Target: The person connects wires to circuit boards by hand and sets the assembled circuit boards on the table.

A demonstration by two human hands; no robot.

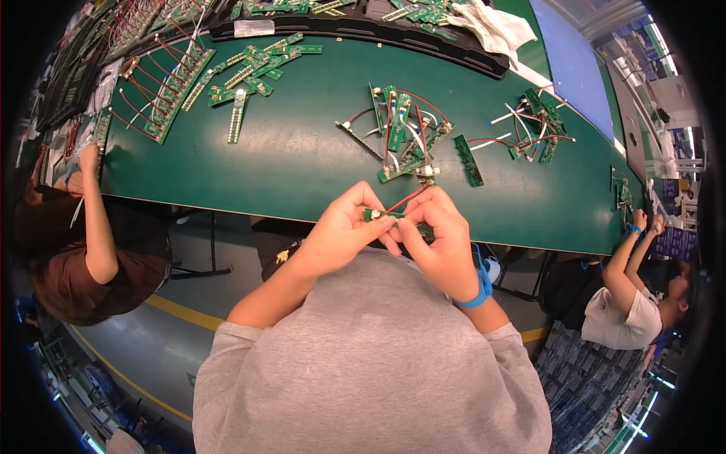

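Between my two hands, close to the table's front edge, is a narrow green circuit board (372, 215) with a white connector at its left end. My left hand (349, 225) pinches the board's left part. My right hand (437, 233), with a blue band at its wrist, is closed on the right part, fingertips meeting the left ones near the middle. A red wire (398, 203) runs from the board up over my right fingers. Just beyond my hands lies a loose pile of circuit boards (403, 125) with red, white and black wires.
Strip boards (261, 66) lie at the back left, beside a wired row of boards (178, 102). A single board (469, 160) and a wired pile (541, 129) lie to the right. A black tray (363, 32) with a white glove (495, 26) stands behind. Co-workers sit at both sides.
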